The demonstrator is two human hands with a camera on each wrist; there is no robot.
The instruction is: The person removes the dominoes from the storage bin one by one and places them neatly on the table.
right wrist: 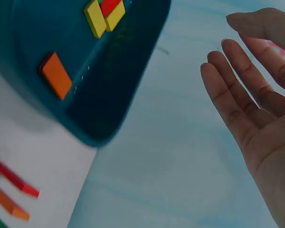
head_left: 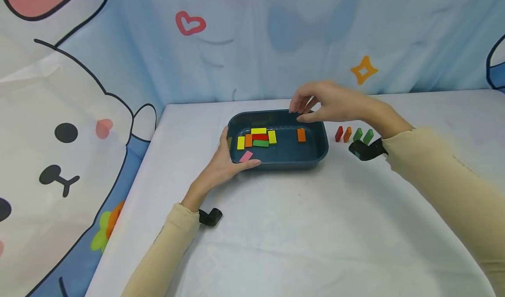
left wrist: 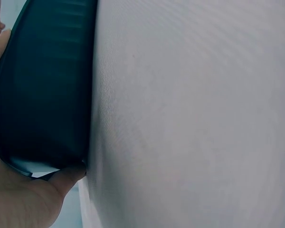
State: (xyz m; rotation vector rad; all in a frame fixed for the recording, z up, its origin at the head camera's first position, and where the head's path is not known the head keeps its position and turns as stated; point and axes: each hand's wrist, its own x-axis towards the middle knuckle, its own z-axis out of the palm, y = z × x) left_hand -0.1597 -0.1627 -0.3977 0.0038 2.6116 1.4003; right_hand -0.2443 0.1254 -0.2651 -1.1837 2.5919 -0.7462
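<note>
A dark teal tray (head_left: 282, 161) lies on the white table, holding several small coloured blocks. My left hand (head_left: 222, 163) grips its left end, thumb along the front wall and fingers at the left side; the left wrist view shows this hand (left wrist: 28, 197) against the tray wall (left wrist: 45, 95). Over the back right rim hovers my right hand (head_left: 331, 101), fingers loosely bent and apart. In the right wrist view nothing sits between the fingers of that hand (right wrist: 261, 95). Below it, an orange block (head_left: 301, 135) lies alone inside the tray.
Inside the tray's left part, yellow blocks (head_left: 272, 137), a red block (head_left: 260, 137), a green block (head_left: 261, 143) and a pink block (head_left: 246, 156) lie grouped. Right of the tray stand a red block (head_left: 339, 134), an orange block (head_left: 347, 134) and green blocks (head_left: 357, 134). A printed curtain (head_left: 252, 47) hangs behind.
</note>
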